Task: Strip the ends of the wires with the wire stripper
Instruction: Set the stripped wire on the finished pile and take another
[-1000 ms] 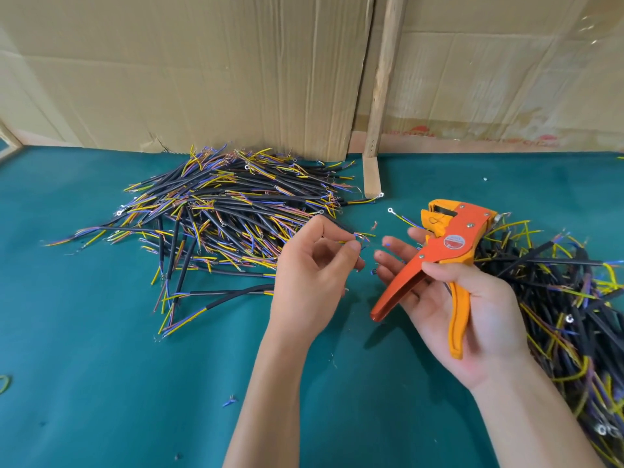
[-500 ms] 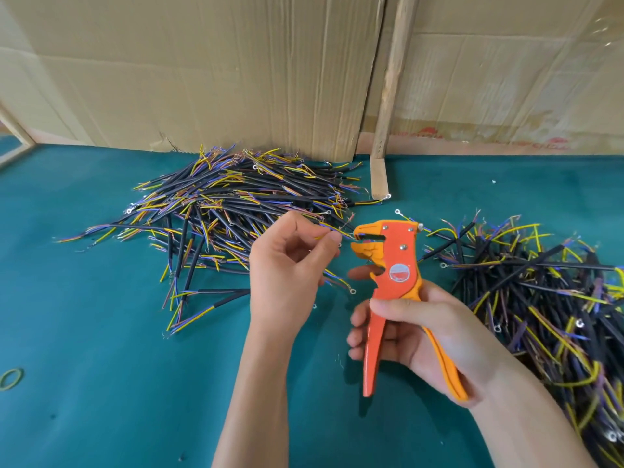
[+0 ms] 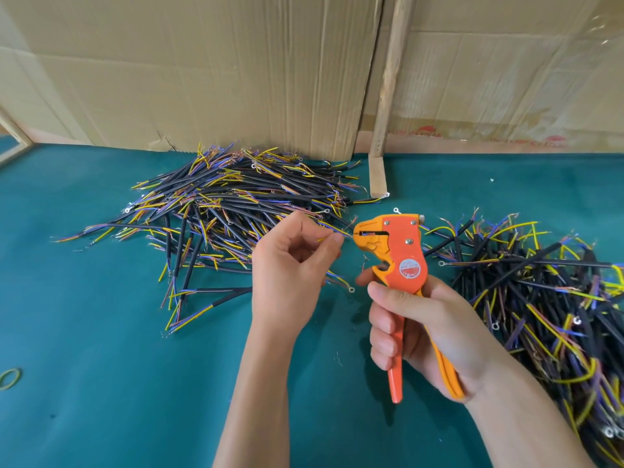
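While the orange wire stripper (image 3: 401, 261) is gripped upright by the curled right hand (image 3: 425, 329) above the green table (image 3: 101, 383), a yellow wire (image 3: 329, 236), pinched by the left hand (image 3: 290, 278), is fed into its head between two cable piles.

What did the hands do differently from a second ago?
The right hand turned the orange wire stripper upright and swung its head left, up to the yellow wire that the left hand pinches. The wire's tip now meets the stripper's mouth. Both hands kept their holds, and the two wire piles stayed on the green table.
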A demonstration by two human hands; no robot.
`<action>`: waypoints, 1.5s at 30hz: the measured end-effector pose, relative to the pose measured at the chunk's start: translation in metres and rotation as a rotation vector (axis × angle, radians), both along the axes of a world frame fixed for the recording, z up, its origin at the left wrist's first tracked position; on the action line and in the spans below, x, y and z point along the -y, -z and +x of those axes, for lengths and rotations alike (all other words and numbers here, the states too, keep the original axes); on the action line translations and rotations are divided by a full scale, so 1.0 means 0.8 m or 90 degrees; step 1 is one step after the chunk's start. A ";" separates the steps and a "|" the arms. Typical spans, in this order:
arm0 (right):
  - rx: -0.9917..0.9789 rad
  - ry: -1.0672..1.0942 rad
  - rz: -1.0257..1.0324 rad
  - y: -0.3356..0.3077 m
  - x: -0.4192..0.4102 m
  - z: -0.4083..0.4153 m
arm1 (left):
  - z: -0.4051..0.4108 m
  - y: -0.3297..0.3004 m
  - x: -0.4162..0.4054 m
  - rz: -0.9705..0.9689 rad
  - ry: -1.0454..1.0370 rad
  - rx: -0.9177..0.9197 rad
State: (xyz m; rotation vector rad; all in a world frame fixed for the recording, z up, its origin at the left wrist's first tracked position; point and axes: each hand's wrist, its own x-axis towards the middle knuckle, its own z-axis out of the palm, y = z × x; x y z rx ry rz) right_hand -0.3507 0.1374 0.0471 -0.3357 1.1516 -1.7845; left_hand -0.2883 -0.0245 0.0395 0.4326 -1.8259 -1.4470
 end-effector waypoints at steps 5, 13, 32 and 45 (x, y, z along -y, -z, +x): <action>-0.002 0.058 0.016 0.001 0.009 0.005 | -0.002 0.000 -0.001 -0.009 0.016 0.002; 0.036 0.096 -0.049 -0.003 -0.004 -0.005 | -0.001 0.003 0.003 -0.005 0.009 -0.002; 0.053 0.023 -0.097 0.002 -0.012 -0.013 | -0.006 0.006 -0.003 -0.110 -0.116 0.076; 0.035 0.056 -0.058 0.005 -0.006 -0.011 | -0.007 0.001 -0.006 -0.075 -0.133 0.097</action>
